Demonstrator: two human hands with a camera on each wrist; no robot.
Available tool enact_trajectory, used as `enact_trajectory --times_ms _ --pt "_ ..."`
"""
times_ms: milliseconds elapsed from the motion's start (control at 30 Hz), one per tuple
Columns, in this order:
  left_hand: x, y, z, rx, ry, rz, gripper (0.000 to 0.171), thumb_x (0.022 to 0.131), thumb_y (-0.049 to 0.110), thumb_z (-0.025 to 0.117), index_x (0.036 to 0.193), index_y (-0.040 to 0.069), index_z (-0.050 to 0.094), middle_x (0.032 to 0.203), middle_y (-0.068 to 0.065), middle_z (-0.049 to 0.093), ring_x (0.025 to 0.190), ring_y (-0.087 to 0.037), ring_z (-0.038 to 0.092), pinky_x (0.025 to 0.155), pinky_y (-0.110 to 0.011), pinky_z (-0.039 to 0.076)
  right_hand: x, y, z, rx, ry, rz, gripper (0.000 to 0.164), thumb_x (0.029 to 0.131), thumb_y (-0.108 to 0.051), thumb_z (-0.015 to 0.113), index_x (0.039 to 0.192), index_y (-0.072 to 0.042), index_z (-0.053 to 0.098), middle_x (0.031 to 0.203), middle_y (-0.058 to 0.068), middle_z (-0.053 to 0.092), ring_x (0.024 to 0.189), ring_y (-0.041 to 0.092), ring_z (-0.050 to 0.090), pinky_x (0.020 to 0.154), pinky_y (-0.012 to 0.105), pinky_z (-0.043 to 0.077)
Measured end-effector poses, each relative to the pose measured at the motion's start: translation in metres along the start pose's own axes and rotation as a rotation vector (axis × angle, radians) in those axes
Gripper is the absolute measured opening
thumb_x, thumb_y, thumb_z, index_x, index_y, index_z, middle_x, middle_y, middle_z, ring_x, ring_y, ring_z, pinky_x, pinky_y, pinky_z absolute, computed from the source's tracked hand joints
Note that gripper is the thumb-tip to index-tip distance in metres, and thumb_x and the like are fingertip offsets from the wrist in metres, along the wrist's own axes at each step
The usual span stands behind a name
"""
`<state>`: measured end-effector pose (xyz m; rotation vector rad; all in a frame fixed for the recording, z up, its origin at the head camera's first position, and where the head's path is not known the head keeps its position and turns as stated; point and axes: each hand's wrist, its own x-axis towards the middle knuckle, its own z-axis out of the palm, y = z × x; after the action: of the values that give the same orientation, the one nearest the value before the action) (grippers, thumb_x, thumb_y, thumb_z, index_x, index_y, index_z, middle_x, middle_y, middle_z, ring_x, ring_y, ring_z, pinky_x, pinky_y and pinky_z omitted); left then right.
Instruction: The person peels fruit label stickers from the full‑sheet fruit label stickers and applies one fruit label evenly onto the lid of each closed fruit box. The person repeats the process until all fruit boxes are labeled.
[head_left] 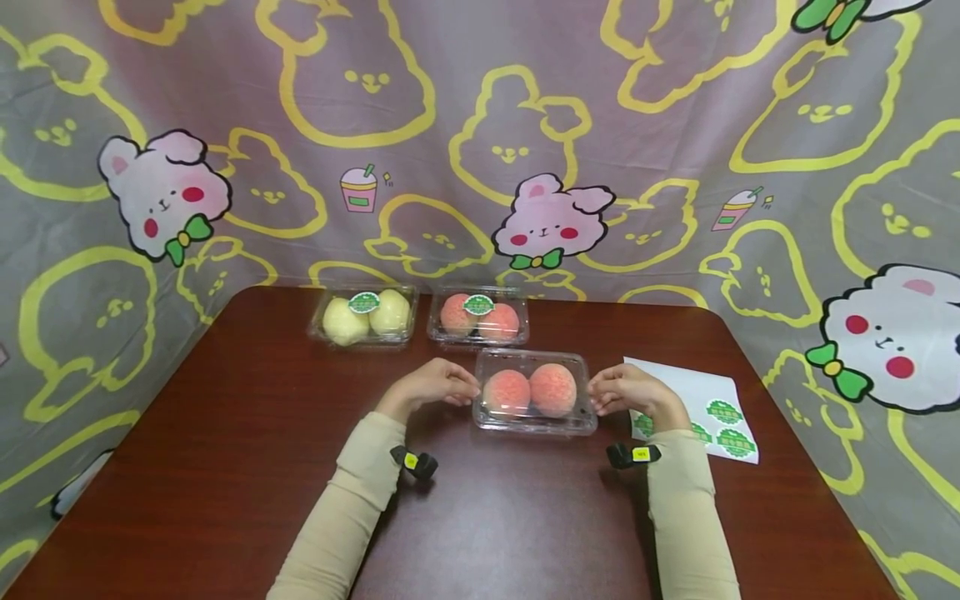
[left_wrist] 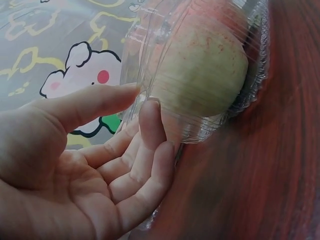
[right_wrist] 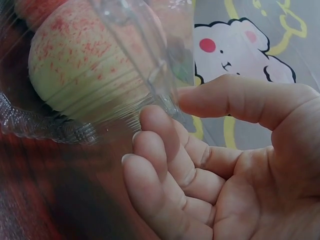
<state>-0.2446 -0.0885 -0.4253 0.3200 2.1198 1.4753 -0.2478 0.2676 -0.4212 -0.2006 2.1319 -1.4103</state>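
A clear plastic fruit box (head_left: 535,427) with two pink peaches (head_left: 553,390) inside sits near the middle of the table, between both hands. My left hand (head_left: 435,385) pinches its left end; in the left wrist view the thumb and forefinger meet at the box's rim (left_wrist: 146,75), beside a pale peach (left_wrist: 205,75). At the opposite end, my right hand (head_left: 636,390) pinches the rim likewise. The right wrist view shows that thumb against the ridged plastic wall (right_wrist: 142,55), the other fingers curled below. No label shows on this box's lid.
Behind stand two similar boxes with green round labels, one of pale yellow fruit (head_left: 347,323), one of peaches (head_left: 497,323). Right of the right hand lies a white sheet (head_left: 686,387) with several green stickers (head_left: 737,443), partly covered by that hand. A patterned curtain (head_left: 450,100) encloses the table's back and sides.
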Motion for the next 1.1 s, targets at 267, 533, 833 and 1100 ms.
enact_trajectory --times_ms 267,533,833,1100 --pt "-0.006 0.001 -0.006 0.018 0.003 -0.007 0.031 0.09 0.01 0.064 0.113 -0.012 0.063 0.094 -0.013 0.072 0.075 -0.008 0.066 0.085 -0.036 0.059 0.005 -0.003 0.006 0.004 0.002 0.005 0.028 0.094 -0.01 0.051 0.106 0.016 0.057 0.073 -0.003 0.065 0.069 0.008 0.064 0.067 0.026 0.059" --pt "-0.011 0.0 -0.012 0.043 0.022 -0.02 0.03 0.089 0.01 0.065 0.111 -0.011 0.064 0.091 -0.01 0.072 0.074 -0.007 0.066 0.082 -0.034 0.06 0.008 -0.008 0.012 -0.003 0.005 0.01 0.026 0.093 -0.01 0.054 0.104 0.013 0.059 0.072 -0.002 0.064 0.068 0.008 0.064 0.068 0.028 0.06" --pt "-0.018 -0.002 -0.023 0.078 0.016 -0.019 0.028 0.09 0.01 0.064 0.11 -0.01 0.065 0.096 -0.015 0.073 0.076 -0.008 0.067 0.082 -0.033 0.059 0.017 -0.012 0.022 0.01 -0.008 -0.014 0.025 0.092 -0.009 0.054 0.101 0.014 0.059 0.071 -0.002 0.064 0.067 0.009 0.063 0.066 0.027 0.059" --pt "-0.023 -0.003 -0.03 0.095 0.021 -0.031 0.028 0.09 0.011 0.064 0.109 -0.01 0.065 0.094 -0.012 0.073 0.077 -0.009 0.067 0.083 -0.034 0.059 0.024 -0.017 0.029 0.018 -0.009 -0.008 0.023 0.092 -0.007 0.055 0.101 0.013 0.06 0.069 -0.001 0.064 0.066 0.009 0.063 0.064 0.025 0.058"
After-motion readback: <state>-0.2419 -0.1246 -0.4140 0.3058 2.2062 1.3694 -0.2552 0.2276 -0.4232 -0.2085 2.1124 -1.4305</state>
